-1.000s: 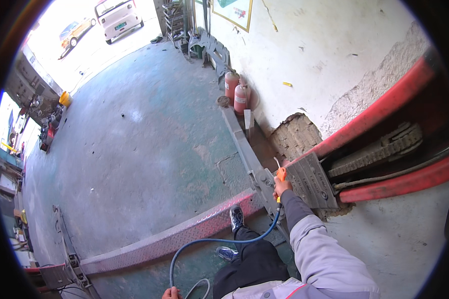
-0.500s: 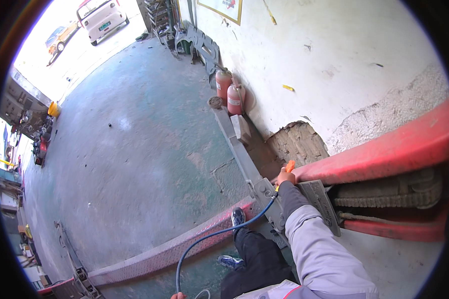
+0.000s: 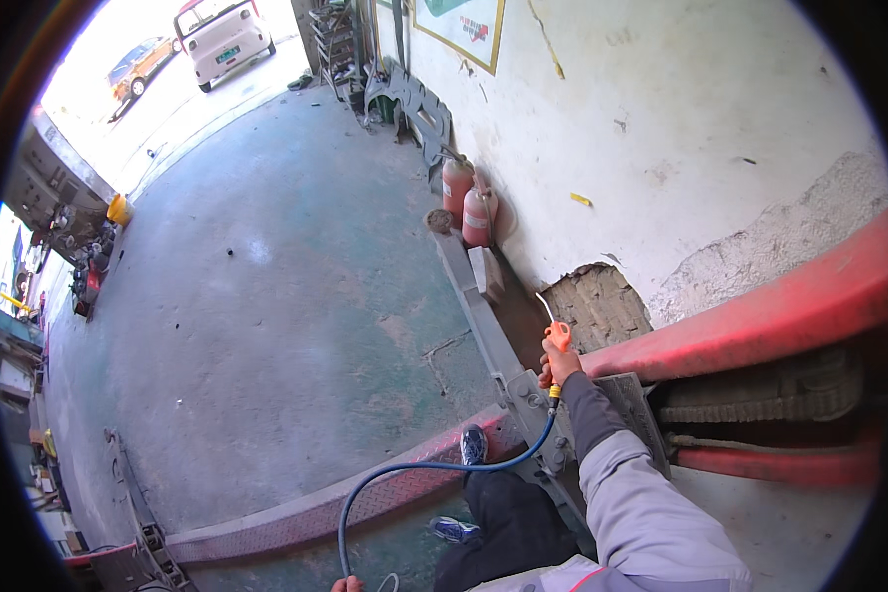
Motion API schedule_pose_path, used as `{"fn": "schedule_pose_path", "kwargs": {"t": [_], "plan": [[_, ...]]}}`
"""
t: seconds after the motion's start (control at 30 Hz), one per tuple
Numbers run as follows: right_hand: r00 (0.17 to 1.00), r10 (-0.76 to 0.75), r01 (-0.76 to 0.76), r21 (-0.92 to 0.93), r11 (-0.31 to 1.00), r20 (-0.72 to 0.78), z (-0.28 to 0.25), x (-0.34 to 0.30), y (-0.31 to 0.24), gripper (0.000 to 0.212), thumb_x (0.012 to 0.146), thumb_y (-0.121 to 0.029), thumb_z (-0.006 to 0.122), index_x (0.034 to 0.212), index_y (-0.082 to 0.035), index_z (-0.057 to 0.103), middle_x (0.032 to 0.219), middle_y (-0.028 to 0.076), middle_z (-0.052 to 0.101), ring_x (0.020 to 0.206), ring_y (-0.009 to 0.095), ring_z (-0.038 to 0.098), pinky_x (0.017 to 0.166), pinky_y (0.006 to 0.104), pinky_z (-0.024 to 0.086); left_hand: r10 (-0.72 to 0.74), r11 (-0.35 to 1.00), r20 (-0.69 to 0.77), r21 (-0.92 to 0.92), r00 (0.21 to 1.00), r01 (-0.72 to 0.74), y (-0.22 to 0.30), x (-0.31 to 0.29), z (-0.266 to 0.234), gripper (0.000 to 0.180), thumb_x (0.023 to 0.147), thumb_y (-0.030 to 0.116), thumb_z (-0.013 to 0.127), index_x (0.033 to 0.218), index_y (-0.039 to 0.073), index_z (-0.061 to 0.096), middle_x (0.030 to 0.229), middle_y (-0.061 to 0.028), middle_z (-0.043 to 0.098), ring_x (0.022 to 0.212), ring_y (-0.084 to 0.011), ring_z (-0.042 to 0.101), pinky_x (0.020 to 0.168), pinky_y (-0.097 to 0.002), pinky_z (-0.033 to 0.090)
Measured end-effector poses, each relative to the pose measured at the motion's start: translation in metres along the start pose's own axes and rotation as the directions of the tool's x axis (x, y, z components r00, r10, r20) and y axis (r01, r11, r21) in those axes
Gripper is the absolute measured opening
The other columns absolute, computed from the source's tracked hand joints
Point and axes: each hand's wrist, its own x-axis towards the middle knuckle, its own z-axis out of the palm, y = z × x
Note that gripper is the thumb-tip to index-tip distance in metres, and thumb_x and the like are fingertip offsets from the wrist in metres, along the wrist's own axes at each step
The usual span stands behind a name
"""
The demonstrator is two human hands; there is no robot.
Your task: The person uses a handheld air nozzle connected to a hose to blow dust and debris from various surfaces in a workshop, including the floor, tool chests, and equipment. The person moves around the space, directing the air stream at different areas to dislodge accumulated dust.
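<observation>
My right hand (image 3: 560, 365) is closed round the orange handle of an air blow gun (image 3: 559, 333). Its thin white nozzle points up and away, in front of the broken patch of wall. From the gun's yellow fitting a blue air hose (image 3: 434, 465) loops left across my legs. At the bottom edge my left hand (image 3: 346, 584) shows only in part, with its fingers round the hose. Under my right forearm lies the jointed end of a grey steel lift arm (image 3: 479, 306).
A red lift post (image 3: 760, 306) stands at the right. Red fire extinguishers (image 3: 479, 215) lean by the white wall. A red tread-plate beam (image 3: 335, 495) crosses the floor at my feet. Another lift arm (image 3: 143, 513) lies at left, a yellow bucket (image 3: 119, 209) farther off.
My right hand has turned and shifted slightly, so the gun's body and white nozzle now show. The hose has swung with it. My left hand stays on the hose at the bottom edge.
</observation>
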Motion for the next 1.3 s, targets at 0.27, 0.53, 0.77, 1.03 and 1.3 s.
{"fn": "schedule_pose_path", "kwargs": {"t": [0.27, 0.53, 0.77, 1.03, 1.3], "plan": [[0.957, -0.290, 0.285, -0.144, 0.948, -0.012, 0.041, -0.084, -0.047, 0.044, 0.091, -0.045, 0.060, 0.078, -0.004, 0.054, 0.052, 0.003, 0.048, 0.040, 0.017, 0.053, 0.038, 0.0316, 0.045, 0.117, 0.990, -0.024, 0.086, 0.993, -0.115, -0.059, -0.035, -0.040, 0.037, 0.097, 0.036, 0.055, 0.080, 0.005, 0.063, 0.060, -0.0019, 0.055, 0.053, -0.0126, 0.048, 0.049, -0.0320, 0.039], [0.880, -0.473, 0.458, -0.177, 0.871, -0.047, 0.051, -0.146, -0.079, 0.044, 0.093, -0.045, 0.059, 0.077, -0.004, 0.055, 0.052, 0.003, 0.050, 0.039, 0.014, 0.053, 0.038, 0.0297, 0.045, 0.094, 0.995, -0.032, 0.035, 0.995, -0.093, -0.099, -0.060, -0.048, 0.037, 0.096, 0.036, 0.056, 0.079, 0.005, 0.064, 0.061, -0.0028, 0.058, 0.053, -0.0123, 0.049, 0.050, -0.0316, 0.039], [0.925, -0.303, 0.258, -0.206, 0.944, -0.229, 0.013, -0.109, 0.009, 0.045, 0.092, -0.042, 0.057, 0.074, -0.001, 0.053, 0.053, 0.008, 0.052, 0.037, 0.022, 0.053, 0.038, 0.0346, 0.045, 0.131, 0.991, -0.028, 0.024, 0.991, -0.130, -0.110, -0.072, -0.049, 0.039, 0.096, 0.037, 0.056, 0.077, 0.004, 0.062, 0.059, -0.0027, 0.056, 0.052, -0.0134, 0.049, 0.050, -0.0332, 0.039], [0.936, 0.230, -0.191, 0.163, 0.968, -0.267, -0.027, -0.093, 0.225, 0.046, 0.093, -0.047, 0.051, 0.071, -0.006, 0.051, 0.054, 0.008, 0.052, 0.041, 0.025, 0.054, 0.041, 0.0421, 0.047, 0.030, 0.999, -0.057, 0.046, 0.998, -0.027, -0.137, -0.070, -0.060, 0.040, 0.097, 0.038, 0.055, 0.075, 0.006, 0.061, 0.058, -0.0010, 0.054, 0.052, -0.0119, 0.048, 0.048, -0.0302, 0.039], [0.841, 0.541, -0.491, 0.441, 0.751, 0.015, -0.011, -0.120, 0.318, 0.043, 0.094, -0.046, 0.053, 0.071, -0.011, 0.047, 0.053, 0.004, 0.042, 0.047, 0.024, 0.050, 0.046, 0.0455, 0.047, -0.094, 0.992, -0.125, -0.093, 0.988, 0.082, -0.137, -0.065, -0.070, 0.038, 0.098, 0.040, 0.054, 0.082, 0.006, 0.062, 0.063, -0.0010, 0.057, 0.054, -0.0111, 0.050, 0.048, -0.0280, 0.040]]}}
